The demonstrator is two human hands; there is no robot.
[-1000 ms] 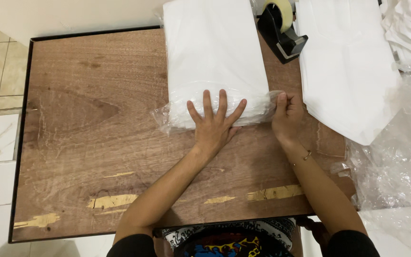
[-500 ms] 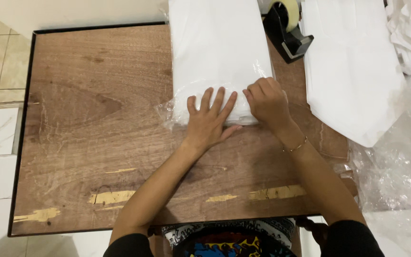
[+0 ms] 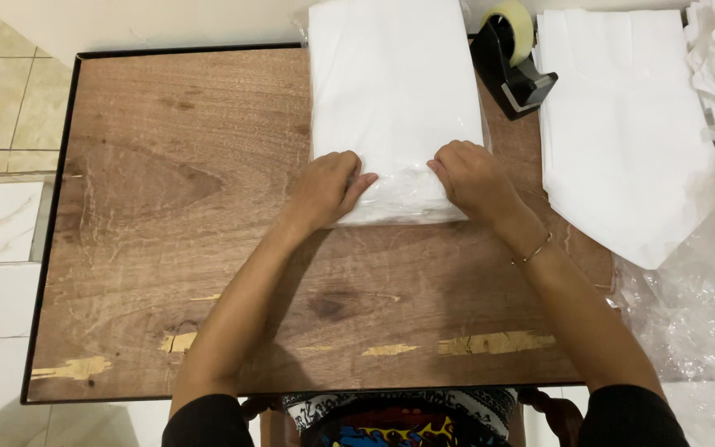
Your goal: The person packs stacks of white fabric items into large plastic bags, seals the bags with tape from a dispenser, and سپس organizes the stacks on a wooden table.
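A folded white cloth in a clear plastic bag [image 3: 395,99] lies on the wooden table [image 3: 175,207], its near end folded. My left hand [image 3: 328,186] presses on the bag's near left corner, fingers curled on the plastic flap. My right hand [image 3: 469,178] presses on the near right corner, with a thin bracelet at the wrist. Both hands pinch the folded plastic end against the package.
A black tape dispenser [image 3: 511,62] with a clear tape roll stands just right of the package. A stack of white folded cloths [image 3: 622,132] lies further right, with more at the far right edge. Loose clear plastic [image 3: 697,281] hangs off the table's right side. Tiled floor is at the left.
My left hand went from flat with spread fingers to curled on the bag's end. My right hand moved from the right edge onto the folded end. The loose flap is now folded over.
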